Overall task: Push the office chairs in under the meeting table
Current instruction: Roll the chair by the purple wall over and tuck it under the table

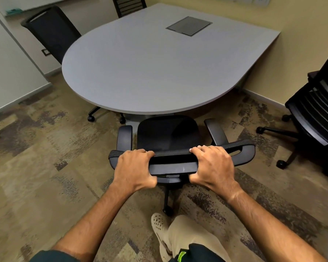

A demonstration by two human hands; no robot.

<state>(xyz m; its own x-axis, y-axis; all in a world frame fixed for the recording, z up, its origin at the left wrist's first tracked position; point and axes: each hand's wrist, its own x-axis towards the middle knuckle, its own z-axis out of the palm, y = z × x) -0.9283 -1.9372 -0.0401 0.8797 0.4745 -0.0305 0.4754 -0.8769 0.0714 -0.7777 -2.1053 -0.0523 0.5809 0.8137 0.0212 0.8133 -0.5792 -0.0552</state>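
Four office chairs [169,137], one meeting table [140,72]

Black office chair [169,137]: backrest top gripped by left hand [133,167] and right hand [213,165]; seat front at grey surface [150,72] edge.

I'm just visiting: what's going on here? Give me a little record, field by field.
activity: a person pushes an office chair toward a meeting table
left hand: grips the top of the backrest
right hand: grips the same backrest
held chair seat: front edge just at the grey table rim, armrests still outside
other chairs: one at the right wall, away from the table; two at the far left
floor: patterned carpet
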